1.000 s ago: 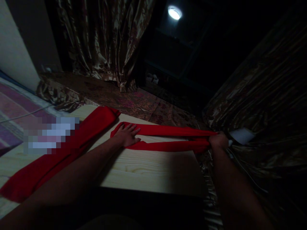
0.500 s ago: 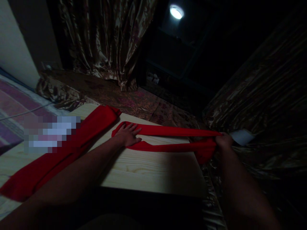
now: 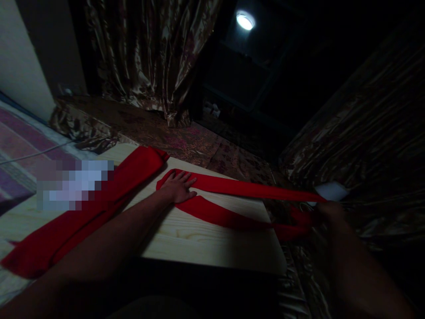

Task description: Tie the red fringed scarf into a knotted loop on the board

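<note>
Our red cloth strip (image 3: 232, 186), doubled back on itself and drawn out across the table (image 3: 206, 241)

We see a long, narrow length of plain red fabric, bent round under our left hand (image 3: 181, 187), which lies spread on the bend against the pale wood. From there two strands run rightward with a gap between them: the far one stretches nearly straight past the table's edge to our right hand (image 3: 333, 212), which grips it, while the near one bows slackly toward us, crosses the same edge and droops into shadow. Around our right hand the red blurs, so we cannot tell whether the strands join.
</note>
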Motion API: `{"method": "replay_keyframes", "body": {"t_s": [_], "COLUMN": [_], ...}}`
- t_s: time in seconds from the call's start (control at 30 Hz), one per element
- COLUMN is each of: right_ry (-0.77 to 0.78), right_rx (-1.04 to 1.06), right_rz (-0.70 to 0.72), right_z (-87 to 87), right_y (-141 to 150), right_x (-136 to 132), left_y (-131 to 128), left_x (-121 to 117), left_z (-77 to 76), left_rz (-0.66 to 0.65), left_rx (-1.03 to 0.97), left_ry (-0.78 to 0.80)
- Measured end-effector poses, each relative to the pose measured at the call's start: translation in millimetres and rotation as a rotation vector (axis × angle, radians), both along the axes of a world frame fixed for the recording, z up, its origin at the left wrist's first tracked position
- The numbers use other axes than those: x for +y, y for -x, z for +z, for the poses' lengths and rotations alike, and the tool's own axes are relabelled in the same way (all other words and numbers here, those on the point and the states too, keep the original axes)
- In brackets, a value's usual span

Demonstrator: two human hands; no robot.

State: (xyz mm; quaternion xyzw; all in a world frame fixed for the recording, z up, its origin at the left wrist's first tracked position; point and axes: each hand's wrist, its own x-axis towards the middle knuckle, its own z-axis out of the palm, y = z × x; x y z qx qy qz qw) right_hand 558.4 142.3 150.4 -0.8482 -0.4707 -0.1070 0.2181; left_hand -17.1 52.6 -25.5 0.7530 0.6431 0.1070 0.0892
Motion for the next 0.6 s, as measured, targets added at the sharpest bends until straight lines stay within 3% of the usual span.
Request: {"method": "replay_keyframes", "body": {"t_s": [0.07, 0.1, 0.2, 0.37, 0.47, 0.6], "right_ry": [0.157, 0.225, 0.360, 0.530, 0.583, 0.896], "right_rx": [0.203, 0.330, 0.669, 0.911, 1.020, 1.080], "right_rz": [0.009, 0.082, 0.523, 0.971, 1.159, 1.227], "right_z": [3.0, 5.4, 16.0, 29.2, 15.4, -29.1], "right_y": [11.5, 21.4, 61.5, 144.8, 203.2, 277.4], "right_x": [-13.7, -20.9, -42.0, -75.5, -98.5, -133.6], "left_y": [0.1, 0.3, 0.7, 1.8, 3.8, 7.4], "left_x": [0.5, 0.7, 0.7, -1.4, -2.1, -2.0], "left_z": [-0.3, -0.3, 0.7, 1.6, -0.7, -3.6], "left_rz": [0.003, 0.004, 0.003, -0.010, -0.022, -0.031], "left_rx": [0.000, 0.003, 0.022, 0.031, 0.010, -0.032], "left_ry": [-0.001, 0.004, 0.017, 0.003, -0.023, -0.075]}}
